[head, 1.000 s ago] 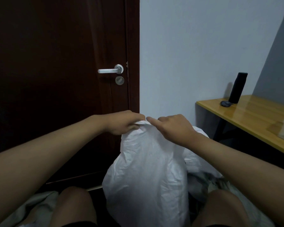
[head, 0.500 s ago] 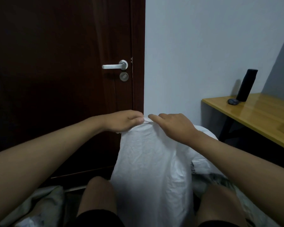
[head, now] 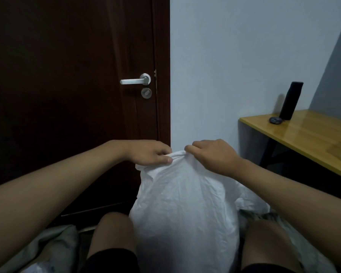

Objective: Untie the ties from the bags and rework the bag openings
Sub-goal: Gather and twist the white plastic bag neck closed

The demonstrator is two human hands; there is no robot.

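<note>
We had just one camera, worn on the person's head. It looked forward and down, very close over the two arms and knees (they filled the bottom of the picture). Farther off it faced a dark door and a pale wall.

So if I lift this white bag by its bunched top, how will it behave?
The white bag looks like thin, crinkled film, so it would probably sag and reshape, not stay stiff. Both the left hand and the right hand pinch its gathered neck; it bulges, so there may be some weight.
</note>
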